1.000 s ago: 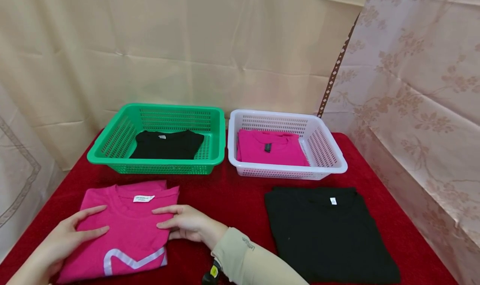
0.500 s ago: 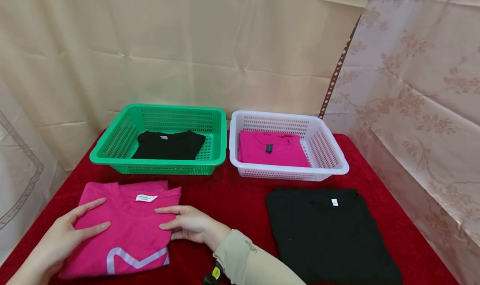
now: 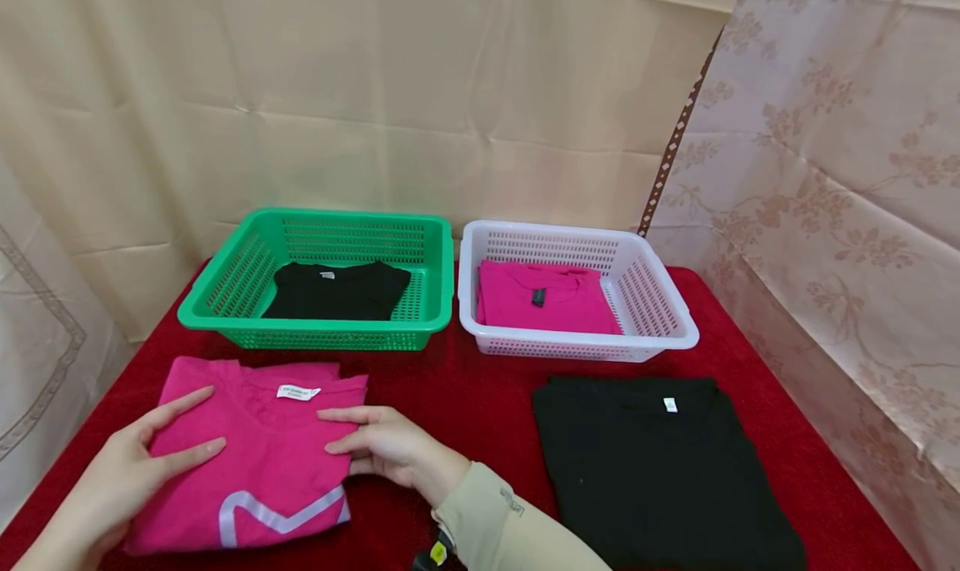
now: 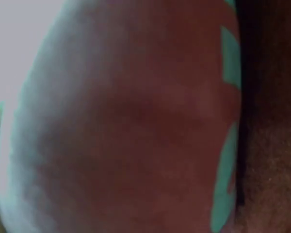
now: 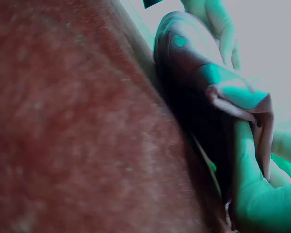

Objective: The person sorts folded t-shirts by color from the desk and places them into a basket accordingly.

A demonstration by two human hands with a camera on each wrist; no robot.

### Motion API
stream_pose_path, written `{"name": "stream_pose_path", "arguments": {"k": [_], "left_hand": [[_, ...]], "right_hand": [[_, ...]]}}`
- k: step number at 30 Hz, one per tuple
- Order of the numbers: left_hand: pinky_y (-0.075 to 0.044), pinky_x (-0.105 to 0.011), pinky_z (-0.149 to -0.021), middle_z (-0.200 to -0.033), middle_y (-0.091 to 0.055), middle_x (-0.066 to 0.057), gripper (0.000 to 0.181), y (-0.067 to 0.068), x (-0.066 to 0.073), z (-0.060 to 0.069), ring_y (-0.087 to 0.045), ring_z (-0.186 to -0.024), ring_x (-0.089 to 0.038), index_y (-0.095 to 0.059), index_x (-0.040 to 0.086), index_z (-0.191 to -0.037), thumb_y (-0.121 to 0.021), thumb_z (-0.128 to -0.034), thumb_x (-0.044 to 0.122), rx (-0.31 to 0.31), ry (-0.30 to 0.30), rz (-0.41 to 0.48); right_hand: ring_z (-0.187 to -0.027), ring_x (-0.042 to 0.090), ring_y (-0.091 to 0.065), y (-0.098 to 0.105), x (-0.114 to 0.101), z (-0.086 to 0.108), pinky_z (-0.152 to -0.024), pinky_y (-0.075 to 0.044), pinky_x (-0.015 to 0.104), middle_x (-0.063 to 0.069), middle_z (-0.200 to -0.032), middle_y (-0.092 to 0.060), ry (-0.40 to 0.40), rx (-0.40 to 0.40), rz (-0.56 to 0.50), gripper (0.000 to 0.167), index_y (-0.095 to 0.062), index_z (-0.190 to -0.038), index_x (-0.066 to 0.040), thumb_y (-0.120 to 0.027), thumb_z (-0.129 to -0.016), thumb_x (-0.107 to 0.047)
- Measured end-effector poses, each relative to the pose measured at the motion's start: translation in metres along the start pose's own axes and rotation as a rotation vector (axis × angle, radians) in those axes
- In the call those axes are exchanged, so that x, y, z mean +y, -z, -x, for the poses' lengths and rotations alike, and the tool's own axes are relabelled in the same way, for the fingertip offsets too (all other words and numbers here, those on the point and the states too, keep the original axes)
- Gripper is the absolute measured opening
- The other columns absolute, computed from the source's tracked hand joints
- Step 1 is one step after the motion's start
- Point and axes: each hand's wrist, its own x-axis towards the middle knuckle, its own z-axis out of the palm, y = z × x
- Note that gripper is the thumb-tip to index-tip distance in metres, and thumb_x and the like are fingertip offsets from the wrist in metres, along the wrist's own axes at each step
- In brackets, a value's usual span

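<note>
A folded pink T-shirt (image 3: 273, 454) with a pale zigzag print and a white neck label is at the front left. At its left edge my left hand (image 3: 123, 471) holds it, two digits on top and the others hidden. My right hand (image 3: 397, 450) grips the opposite edge. From the right wrist view, the T-shirt (image 5: 186, 56) appears raised off the cloth, with dark shadow beneath it and fingers (image 5: 246, 155) on both sides of its edge. Only a blurred, close stretch of the T-shirt (image 4: 136, 121) fills the left wrist view.
Behind, a green basket (image 3: 315, 323) holds a folded black T-shirt (image 3: 337, 294). Beside it, a white basket (image 3: 558, 340) contains a folded pink T-shirt (image 3: 551, 300). A larger folded black T-shirt (image 3: 660, 471) lies at the front right of the red-covered table (image 3: 450, 388).
The pink T-shirt between my hands has shifted slightly to the right, and its front edge sits a little higher in view. Both hands keep their places on its sides.
</note>
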Motion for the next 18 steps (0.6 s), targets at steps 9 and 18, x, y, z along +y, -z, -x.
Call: {"name": "stream_pose_path", "arguments": {"k": [9, 18], "left_hand": [[-0.06, -0.031, -0.074, -0.145, -0.039, -0.025, 0.084, -0.008, 0.004, 0.001, -0.062, -0.091, -0.004, -0.015, 0.026, -0.16, -0.065, -0.0945, 0.043, -0.045, 0.011, 0.129], [-0.056, -0.025, -0.08, -0.159, -0.02, -0.022, 0.083, -0.035, -0.002, -0.008, -0.05, -0.112, -0.006, -0.017, 0.02, -0.16, -0.064, -0.0951, 0.042, -0.112, 0.012, 0.172]], "right_hand": [[-0.084, 0.013, -0.071, 0.005, -0.014, 0.014, -0.086, -0.059, 0.035, 0.009, -0.115, -0.073, 0.049, 0.061, 0.027, 0.041, -0.068, -0.129, -0.015, -0.065, -0.09, -0.004], [-0.079, 0.011, -0.072, 0.018, -0.018, 0.019, -0.078, -0.06, 0.029, 0.012, -0.113, -0.074, 0.06, 0.131, 0.046, 0.04, -0.069, -0.126, -0.013, -0.065, -0.088, -0.004]]}}
